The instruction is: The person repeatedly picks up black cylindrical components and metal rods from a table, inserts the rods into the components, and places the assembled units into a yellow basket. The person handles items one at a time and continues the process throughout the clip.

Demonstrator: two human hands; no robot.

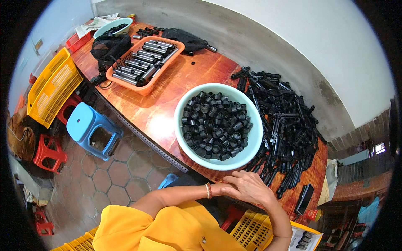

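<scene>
My two hands meet at the table's near edge, just below a pale green bowl (pixel 181 144). The bowl is heaped with small black caps (pixel 215 125), short and round like cups. My right hand (pixel 251 187) comes from the right, its back turned up and its loosely bent fingers lying across my left hand (pixel 227 190). No object shows in the right hand. Most of the left hand's fingers are hidden under it. Two beaded bracelets (pixel 208 190) circle the left wrist. Right of the bowl, a large pile of black rod-like parts (pixel 280 129) spreads toward the wall.
An orange basket (pixel 146 90) of metal tubes (pixel 144 62) stands farther left on the wooden table (pixel 157 113), beside black bags (pixel 111 48). A phone (pixel 305 199) lies at the right edge. A blue stool (pixel 90 125) and yellow crates (pixel 54 90) stand left; another yellow crate (pixel 253 228) is below my hands.
</scene>
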